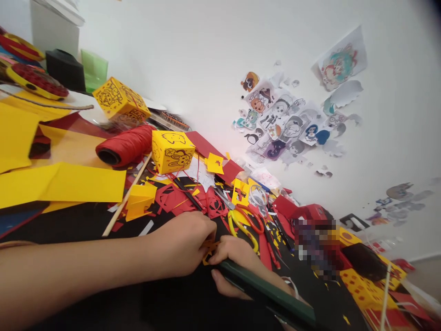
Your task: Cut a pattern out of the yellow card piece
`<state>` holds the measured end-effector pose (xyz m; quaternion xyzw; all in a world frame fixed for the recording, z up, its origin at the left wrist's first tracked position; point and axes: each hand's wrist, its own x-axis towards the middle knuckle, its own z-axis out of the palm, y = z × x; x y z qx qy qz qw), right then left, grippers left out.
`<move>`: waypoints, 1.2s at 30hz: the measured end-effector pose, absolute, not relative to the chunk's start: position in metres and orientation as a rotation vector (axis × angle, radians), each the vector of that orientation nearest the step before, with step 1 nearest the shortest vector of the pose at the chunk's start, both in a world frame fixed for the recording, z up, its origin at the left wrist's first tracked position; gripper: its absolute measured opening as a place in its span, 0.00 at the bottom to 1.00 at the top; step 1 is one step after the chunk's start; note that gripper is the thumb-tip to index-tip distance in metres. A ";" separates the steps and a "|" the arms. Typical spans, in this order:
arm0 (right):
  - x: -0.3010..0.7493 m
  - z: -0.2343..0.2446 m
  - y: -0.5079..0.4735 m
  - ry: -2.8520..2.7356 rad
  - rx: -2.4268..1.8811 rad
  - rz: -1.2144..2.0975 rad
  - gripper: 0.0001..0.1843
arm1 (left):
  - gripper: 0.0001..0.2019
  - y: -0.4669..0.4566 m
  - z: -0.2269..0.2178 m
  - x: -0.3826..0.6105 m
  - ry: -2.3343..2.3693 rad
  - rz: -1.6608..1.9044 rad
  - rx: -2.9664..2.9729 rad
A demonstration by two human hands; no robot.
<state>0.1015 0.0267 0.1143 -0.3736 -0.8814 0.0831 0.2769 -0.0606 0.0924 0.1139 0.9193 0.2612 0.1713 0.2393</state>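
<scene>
My left hand is closed in a pinch on a small yellow paper cut-out over the black work surface. My right hand meets it from the right, fingers curled on the same cut-out, with a dark green flat board lying across it. Yellow-handled scissors lie just beyond my right hand. A wooden stick lies to the left.
Two yellow paper cubes with black drawings, a red thread spool, yellow sheets, and red and yellow scraps crowd the table. Cartoon cut-outs hang on the white wall. More yellow pieces lie at right.
</scene>
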 end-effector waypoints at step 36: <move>0.102 0.107 0.028 -2.349 -1.102 0.103 0.08 | 0.05 0.094 0.121 -0.063 0.694 0.429 2.492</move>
